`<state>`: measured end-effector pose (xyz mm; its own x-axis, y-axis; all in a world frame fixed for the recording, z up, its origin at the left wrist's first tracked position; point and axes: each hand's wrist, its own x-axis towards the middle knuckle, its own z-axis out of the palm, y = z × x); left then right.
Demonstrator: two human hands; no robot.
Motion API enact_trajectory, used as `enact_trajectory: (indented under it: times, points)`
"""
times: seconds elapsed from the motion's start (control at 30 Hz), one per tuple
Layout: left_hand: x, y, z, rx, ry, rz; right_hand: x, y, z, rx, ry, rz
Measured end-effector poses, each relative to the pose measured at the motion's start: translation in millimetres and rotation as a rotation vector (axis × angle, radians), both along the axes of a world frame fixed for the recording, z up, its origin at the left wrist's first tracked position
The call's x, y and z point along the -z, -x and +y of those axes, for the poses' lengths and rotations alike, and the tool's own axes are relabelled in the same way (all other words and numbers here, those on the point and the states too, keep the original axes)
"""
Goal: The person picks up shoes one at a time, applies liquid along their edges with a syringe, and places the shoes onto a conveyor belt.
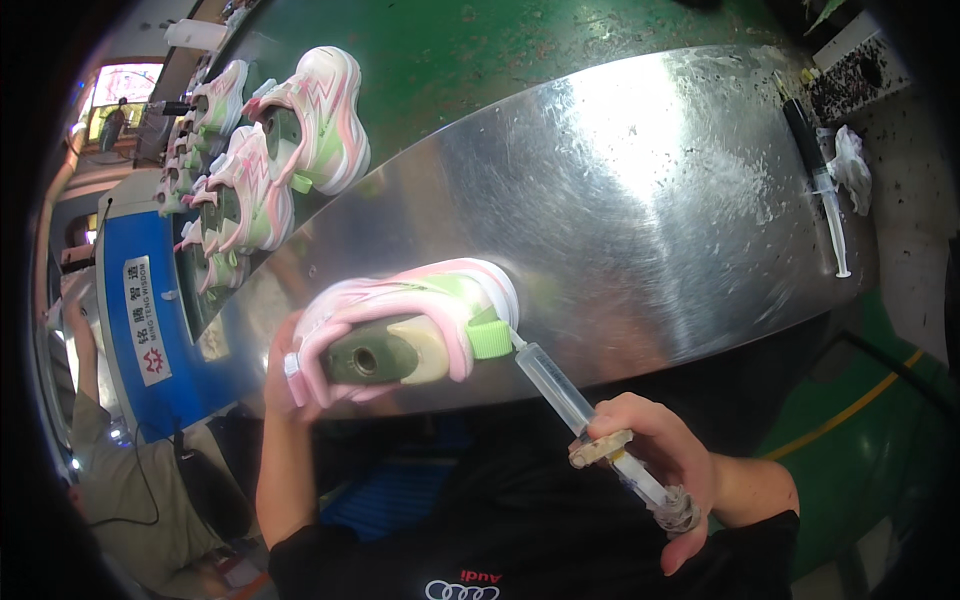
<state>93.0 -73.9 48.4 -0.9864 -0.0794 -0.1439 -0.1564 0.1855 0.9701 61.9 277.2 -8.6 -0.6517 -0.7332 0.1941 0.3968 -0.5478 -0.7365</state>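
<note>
A pink, white and light-green sneaker (pixel 405 285) with a dark green last (pixel 385 358) inside it is held over the metal table. My left hand (pixel 287 365) grips its toe end from the left, most fingers hidden behind the shoe. In my right hand (pixel 660 440) is a clear syringe (pixel 556 388), its flange and plunger wrapped with tape. Its tip meets the shoe's heel beside the green pull tab (pixel 490 339). Whether anything comes out of the tip is too small to see.
More matching sneakers (pixel 325 120) stand in a row on the green conveyor belt (pixel 480 50) at the far left. A second syringe (pixel 825 200) with a dark barrel lies at the table's right, beside crumpled white tissue (pixel 850 168). Another person (pixel 140 500) works at lower left, beyond a blue panel (pixel 155 330).
</note>
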Motion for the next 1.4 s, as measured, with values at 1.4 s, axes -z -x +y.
enact_trajectory:
  times: [1.4]
  points:
    - [44.2, -78.1, 103.6, 0.053, -1.49, -0.601, -101.0, -19.7, 28.1, -0.183, -0.356, -0.103]
